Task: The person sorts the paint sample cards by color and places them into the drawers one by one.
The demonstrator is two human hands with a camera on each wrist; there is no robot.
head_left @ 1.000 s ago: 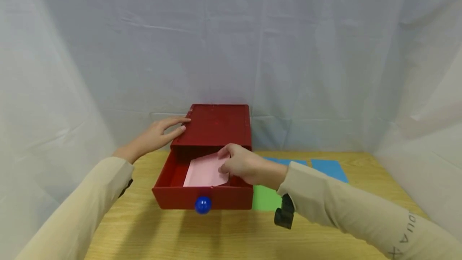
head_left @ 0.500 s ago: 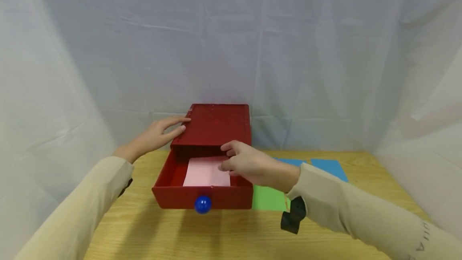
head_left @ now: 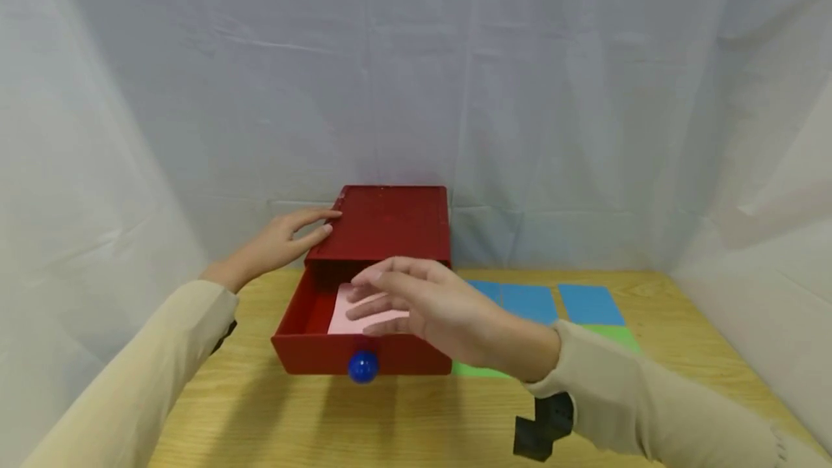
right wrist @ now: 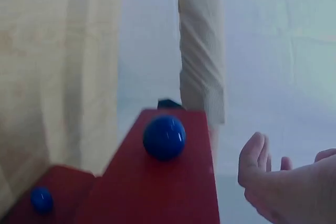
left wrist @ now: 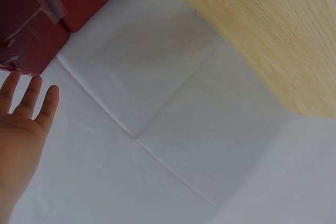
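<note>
both hands (head_left: 279, 240) at red box (head_left: 390, 226) edges, pink sheet (head_left: 354, 315) inside open drawer (head_left: 305, 349)

Both arms in long beige sleeves, plain knit fabric with fine ribbing visible in the right wrist view; left sleeve (head_left: 149, 352), right sleeve (head_left: 656, 410). Cuffs end at the wrists, loose, lightly creased. Dark lettering faintly visible near the lower edge of the right sleeve, unreadable. Hands bare: left hand (head_left: 282, 240), right hand (head_left: 425, 305); no rings, watch or gloves. Black blocky camera mount (head_left: 544, 428) strapped under the right wrist; a dark strap edge (head_left: 224, 336) shows beneath the left sleeve cuff.
</note>
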